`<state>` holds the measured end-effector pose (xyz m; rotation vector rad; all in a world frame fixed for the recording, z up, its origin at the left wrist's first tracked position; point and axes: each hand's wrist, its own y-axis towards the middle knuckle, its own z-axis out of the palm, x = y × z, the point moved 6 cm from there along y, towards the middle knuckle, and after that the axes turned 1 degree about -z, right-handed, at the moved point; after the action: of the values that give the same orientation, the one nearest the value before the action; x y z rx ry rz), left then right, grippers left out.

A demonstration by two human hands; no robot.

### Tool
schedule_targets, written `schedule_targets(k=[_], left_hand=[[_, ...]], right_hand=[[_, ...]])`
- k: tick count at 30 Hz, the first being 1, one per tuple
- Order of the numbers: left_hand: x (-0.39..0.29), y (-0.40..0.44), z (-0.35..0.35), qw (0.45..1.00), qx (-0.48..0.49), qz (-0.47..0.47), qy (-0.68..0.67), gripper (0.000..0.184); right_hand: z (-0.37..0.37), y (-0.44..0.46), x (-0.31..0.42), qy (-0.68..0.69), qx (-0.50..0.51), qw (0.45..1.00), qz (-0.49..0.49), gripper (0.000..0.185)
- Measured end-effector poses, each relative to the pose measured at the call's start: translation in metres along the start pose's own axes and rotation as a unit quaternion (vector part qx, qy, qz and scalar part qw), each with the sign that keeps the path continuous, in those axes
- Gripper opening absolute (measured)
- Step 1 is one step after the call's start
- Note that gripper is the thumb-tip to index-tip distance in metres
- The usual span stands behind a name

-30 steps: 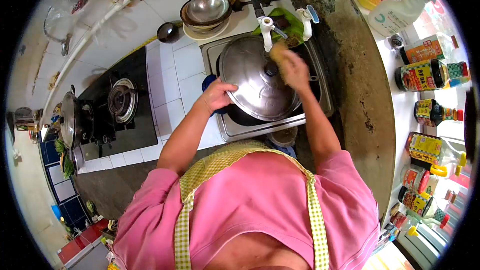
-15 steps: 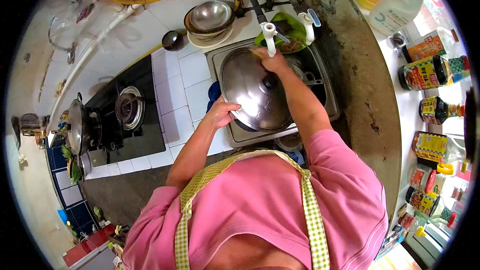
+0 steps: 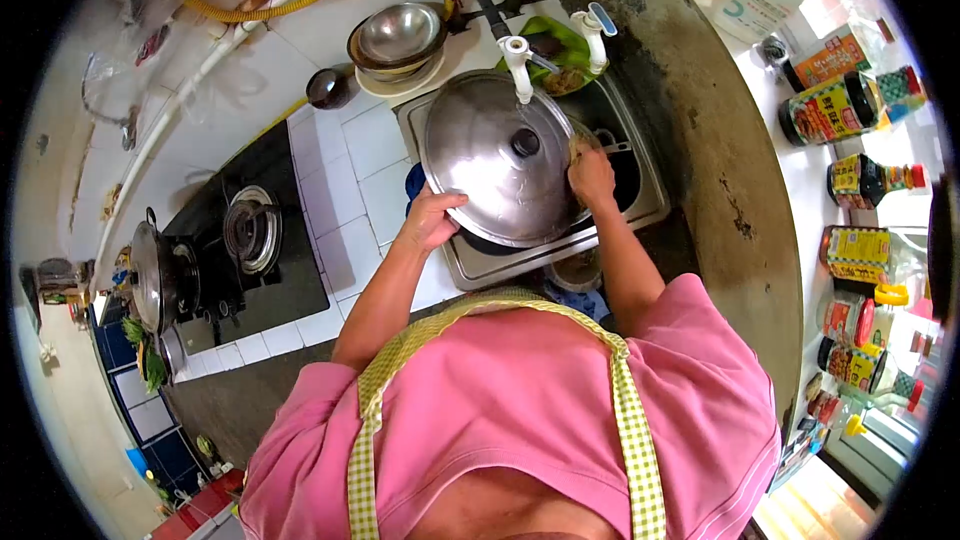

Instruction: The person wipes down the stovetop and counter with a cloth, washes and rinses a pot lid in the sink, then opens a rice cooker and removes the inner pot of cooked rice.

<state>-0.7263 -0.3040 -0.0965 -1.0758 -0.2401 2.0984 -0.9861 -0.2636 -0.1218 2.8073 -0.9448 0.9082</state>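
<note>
A round steel pot lid (image 3: 485, 175) with a dark knob is held over the sink (image 3: 655, 202), its top face toward me. My left hand (image 3: 432, 218) grips the lid's lower left rim, thumb on the top face and the other fingers hidden beneath. My right hand (image 3: 591, 178) is at the right rim, its fingers curled round a small yellowish-brown pad (image 3: 579, 146) that is mostly hidden. The pad appears to touch the lid's edge. Just above the lid is a white tap (image 3: 516, 62).
A green basin (image 3: 570, 70) with food scraps sits behind the sink, beside a second white tap (image 3: 594, 30). Stacked metal bowls (image 3: 402, 35) stand at the back. The black gas stove (image 3: 270, 260) is at left; bottles and jars (image 3: 830, 110) line the right ledge.
My right hand has moved from the lid's far edge down to its right rim, uncovering the knob. The lid has shifted slightly up and left in view; my left hand keeps its grip.
</note>
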Motion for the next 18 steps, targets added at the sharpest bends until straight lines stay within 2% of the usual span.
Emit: schedule_targets(k=[2, 4, 6, 10, 11, 14, 16, 18], left_hand=[[0.0, 0.007, -0.002, 1.0, 0.006, 0.005, -0.005, 0.054], [0.0, 0.014, -0.001, 1.0, 0.009, 0.015, -0.014, 0.054], [-0.001, 0.02, 0.0, 0.999, 0.002, 0.048, -0.018, 0.054], [0.013, 0.026, -0.002, 0.998, -0.002, 0.013, -0.062, 0.03], [0.015, 0.027, -0.008, 0.996, -0.051, -0.016, -0.066, 0.02], [0.006, 0.02, 0.0, 0.995, -0.037, 0.015, -0.095, 0.031], [-0.006, 0.012, 0.003, 0.995, -0.04, 0.018, -0.084, 0.033], [-0.01, 0.008, -0.002, 0.996, -0.046, 0.024, -0.078, 0.036]], right_hand=[[0.002, -0.022, -0.002, -0.002, -0.021, 1.0, -0.014, 0.023], [0.003, -0.051, 0.013, 0.064, -0.069, 0.993, -0.072, 0.021], [0.009, -0.075, 0.045, 0.105, -0.063, 0.983, -0.137, 0.021], [-0.011, -0.125, 0.134, 0.152, -0.033, 0.928, -0.339, 0.015], [-0.012, -0.127, 0.13, 0.151, -0.034, 0.93, -0.333, 0.015], [-0.024, -0.131, 0.121, 0.146, -0.058, 0.905, -0.394, 0.019], [-0.018, -0.119, 0.082, 0.109, -0.04, 0.901, -0.417, 0.02], [-0.019, -0.096, 0.041, 0.005, -0.002, 0.929, -0.371, 0.02]])
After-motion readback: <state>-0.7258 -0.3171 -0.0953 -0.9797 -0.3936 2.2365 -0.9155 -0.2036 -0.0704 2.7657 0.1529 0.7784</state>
